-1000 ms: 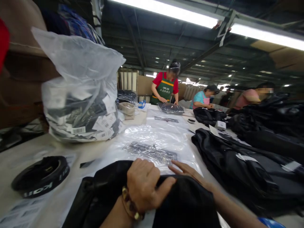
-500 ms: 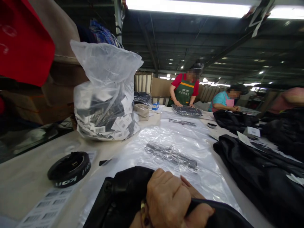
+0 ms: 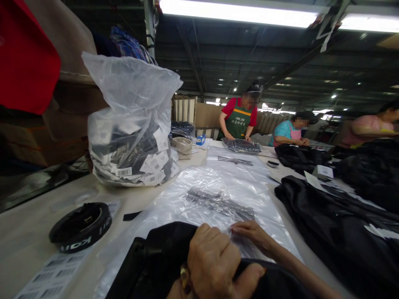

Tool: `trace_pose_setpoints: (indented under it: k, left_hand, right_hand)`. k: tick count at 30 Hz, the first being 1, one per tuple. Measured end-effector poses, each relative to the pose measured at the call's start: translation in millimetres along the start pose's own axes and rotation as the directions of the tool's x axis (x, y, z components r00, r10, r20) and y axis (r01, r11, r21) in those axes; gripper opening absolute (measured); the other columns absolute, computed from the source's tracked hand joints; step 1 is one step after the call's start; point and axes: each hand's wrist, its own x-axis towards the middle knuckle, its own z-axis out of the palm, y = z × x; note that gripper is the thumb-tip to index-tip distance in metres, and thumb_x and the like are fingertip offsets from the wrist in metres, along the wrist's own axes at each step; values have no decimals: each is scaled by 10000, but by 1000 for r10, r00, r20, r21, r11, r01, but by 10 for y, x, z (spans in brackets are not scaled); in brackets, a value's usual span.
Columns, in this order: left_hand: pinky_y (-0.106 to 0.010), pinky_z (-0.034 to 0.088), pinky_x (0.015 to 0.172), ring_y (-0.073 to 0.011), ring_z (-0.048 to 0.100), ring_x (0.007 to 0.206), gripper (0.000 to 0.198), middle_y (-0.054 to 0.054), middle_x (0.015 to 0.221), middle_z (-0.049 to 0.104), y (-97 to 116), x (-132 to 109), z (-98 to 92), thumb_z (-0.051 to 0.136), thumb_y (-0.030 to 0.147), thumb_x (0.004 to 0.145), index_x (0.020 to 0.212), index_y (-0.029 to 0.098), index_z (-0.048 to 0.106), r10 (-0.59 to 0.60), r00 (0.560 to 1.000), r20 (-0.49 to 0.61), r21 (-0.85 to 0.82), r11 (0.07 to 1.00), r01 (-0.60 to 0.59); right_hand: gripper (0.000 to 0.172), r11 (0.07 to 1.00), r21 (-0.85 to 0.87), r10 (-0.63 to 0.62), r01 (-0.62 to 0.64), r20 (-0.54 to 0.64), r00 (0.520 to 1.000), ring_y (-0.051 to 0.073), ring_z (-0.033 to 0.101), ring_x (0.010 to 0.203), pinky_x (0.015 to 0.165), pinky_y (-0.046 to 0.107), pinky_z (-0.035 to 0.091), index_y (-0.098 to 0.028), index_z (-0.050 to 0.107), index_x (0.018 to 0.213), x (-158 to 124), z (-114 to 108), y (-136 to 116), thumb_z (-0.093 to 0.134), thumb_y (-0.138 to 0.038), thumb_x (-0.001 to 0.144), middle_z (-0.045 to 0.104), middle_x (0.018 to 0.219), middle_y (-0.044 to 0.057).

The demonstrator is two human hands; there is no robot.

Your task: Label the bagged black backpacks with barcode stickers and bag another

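Observation:
In the foreground my left hand, with a beaded bracelet at the wrist, is closed in a fist on a smooth black fabric item. The folds hide what kind of item it is. Beyond that fist, my right hand reaches in from the right, its fingers pressed together at the top sheet of a clear plastic bag. Its thumb is hidden. Dark print shows on the bag, which lies flat on the table under the black item.
A tall plastic sack of tags stands at left. Near it lie a black lettered strap roll and a barcode label sheet. Black garments cover the right side. Co-workers work across the table.
My right hand has come out from behind the left and moved to the right over the plastic. My left hand keeps its hold on the black item. The view has shifted slightly.

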Motion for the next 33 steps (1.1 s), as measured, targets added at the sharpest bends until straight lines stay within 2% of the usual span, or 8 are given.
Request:
trace_pose_setpoints:
  k: [9, 14, 16, 18, 21, 25, 29, 33]
  left_hand:
    - [-321, 316, 548, -184, 523, 530, 349, -16, 534, 534, -326, -366, 257, 434, 329, 888, 580, 180, 508, -99, 916, 388, 164, 986, 37]
    - [-361, 428, 620, -225, 614, 644, 310, -30, 649, 638, -380, -457, 363, 377, 277, 907, 714, 186, 602, -223, 711, 666, 207, 972, 111]
    - [-395, 469, 710, -245, 645, 783, 293, -69, 846, 687, -380, -449, 386, 349, 261, 911, 933, 174, 627, -271, 621, 735, 227, 962, 152]
    - [-419, 476, 800, -265, 636, 922, 365, -163, 1149, 614, -385, -454, 409, 350, 259, 904, 1187, 118, 534, -339, 583, 738, 290, 940, 180]
    - [-426, 474, 849, -298, 594, 1048, 528, -267, 1413, 309, -416, -524, 456, 335, 243, 897, 1388, 57, 276, -436, 605, 666, 380, 896, 229]
    - [-391, 483, 881, -299, 391, 1275, 614, -251, 1472, 157, -497, -674, 536, 261, 192, 914, 1434, 81, -46, -456, 750, 480, 299, 888, 349]
    - [-370, 450, 971, -257, 214, 1350, 656, -216, 1487, 141, -570, -769, 605, 252, 161, 922, 1409, 126, -186, -422, 842, 336, 208, 905, 371]
    - [-395, 441, 994, -262, 227, 1337, 683, -205, 1486, 137, -591, -797, 637, 277, 128, 909, 1411, 147, -186, -366, 880, 302, 193, 928, 319]
  right_hand:
    - [399, 999, 37, 37, -34, -76, 996, 146, 527, 680, 704, 299, 396, -154, 622, 730, 193, -352, -314, 572, -549, 739, 586, 660, 10]
    - [450, 1000, 10, 22, -20, -191, 981, 106, 368, 543, 562, 265, 314, -198, 447, 562, 160, -163, -424, 478, -594, 774, 398, 525, -50]
    - [461, 999, 0, 35, -36, -217, 976, 102, 326, 524, 530, 262, 283, -210, 395, 557, 149, -122, -435, 460, -613, 771, 346, 515, -61]
    - [459, 998, -14, 50, -55, -236, 970, 101, 296, 521, 519, 260, 264, -217, 365, 574, 138, -126, -451, 450, -625, 769, 307, 527, -68]
    - [460, 998, -39, 47, -58, -237, 970, 106, 312, 548, 545, 264, 280, -217, 364, 604, 100, -177, -500, 413, -636, 787, 299, 571, -63]
    - [457, 945, -318, 22, -71, -157, 987, 163, 469, 675, 644, 303, 356, -208, 533, 921, -24, -145, -538, 557, -613, 711, 482, 696, -25]
    - [832, 588, -809, -246, 28, -145, 958, 310, 522, 1003, 895, 472, 328, -170, 372, 1302, -150, 127, -423, 701, -479, 603, 583, 1081, 121]
    - [719, 375, -925, -440, -61, -235, 867, 295, 549, 850, 809, 461, 366, -93, 310, 1350, -137, 349, -247, 577, -337, 728, 602, 920, 125]
